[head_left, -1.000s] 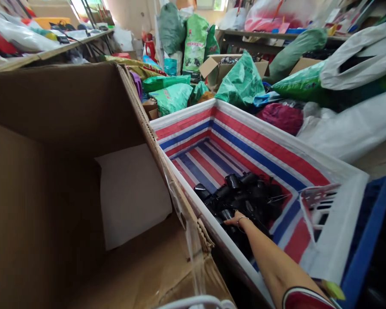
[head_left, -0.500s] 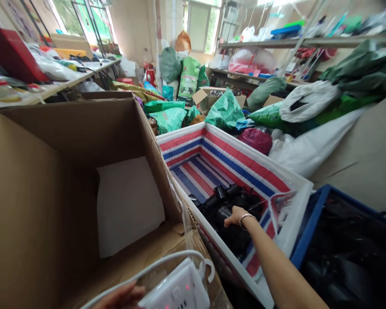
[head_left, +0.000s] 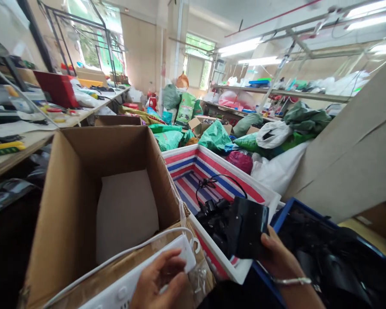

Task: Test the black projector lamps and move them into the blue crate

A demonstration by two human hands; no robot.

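Black device [head_left: 248, 227]: over the near end of the striped crate [head_left: 212, 171], right hand [head_left: 281, 257] pinching its edge, leaving the broad face exposed. Left hand [head_left: 161, 279]: half-curled, thumb apart, left of crate; contact with power strip [head_left: 116, 292] cannot be told.

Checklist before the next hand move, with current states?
1. Right hand gripping the black boxy item: ok, by one edge.
2. Left hand empty: ok.
3. Left hand off the white power strip: cannot tell.
4. Coiled black cable free of the item: cannot tell.
5. Cardboard box open on top: ok.
6. Blue crate empty: not ok, dark items inside.
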